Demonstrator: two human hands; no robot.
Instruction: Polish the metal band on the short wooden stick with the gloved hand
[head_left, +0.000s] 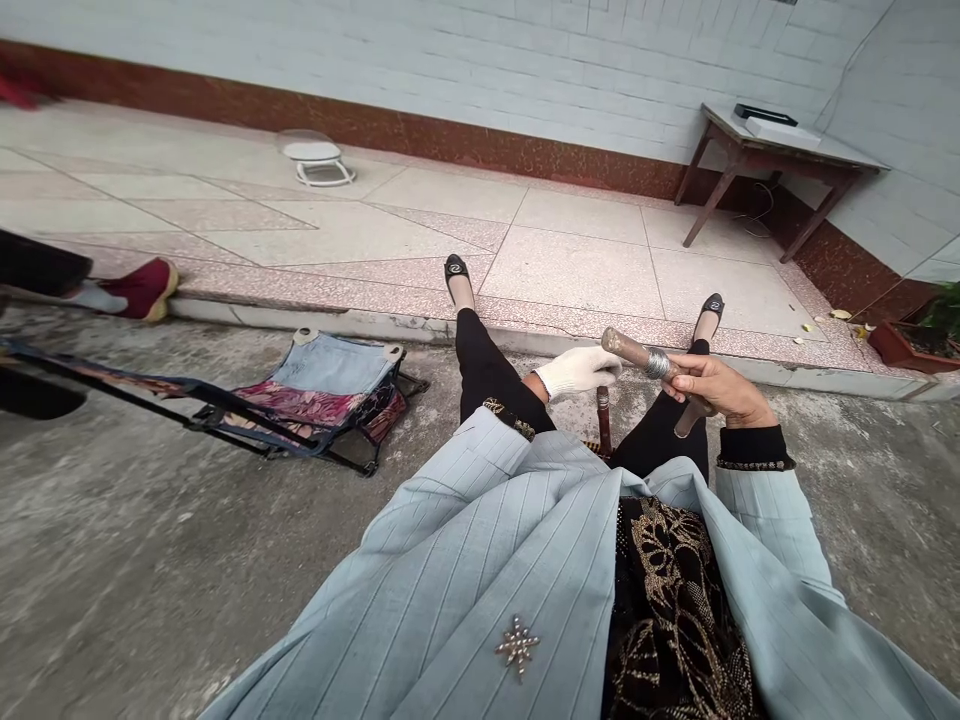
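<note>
I am seated with legs stretched toward a tiled step. My right hand (716,388) is bare and closed around a wooden handle with a metal ferrule (651,360), holding it across my lap. My left hand (576,373) wears a white knit glove and rests with its fingers against the handle's far end; they look loosely curled. A second wooden stick (603,420) stands between my knees, below the hands. What sits at the handle's lower end is hidden behind my right hand and leg.
A folded cloth stool (322,395) lies on the concrete at my left. Another person's foot in a red shoe (139,290) rests at the far left. A wooden table (772,150) stands by the wall, a white stool (319,160) on the tiles, a planter (919,340) at the right.
</note>
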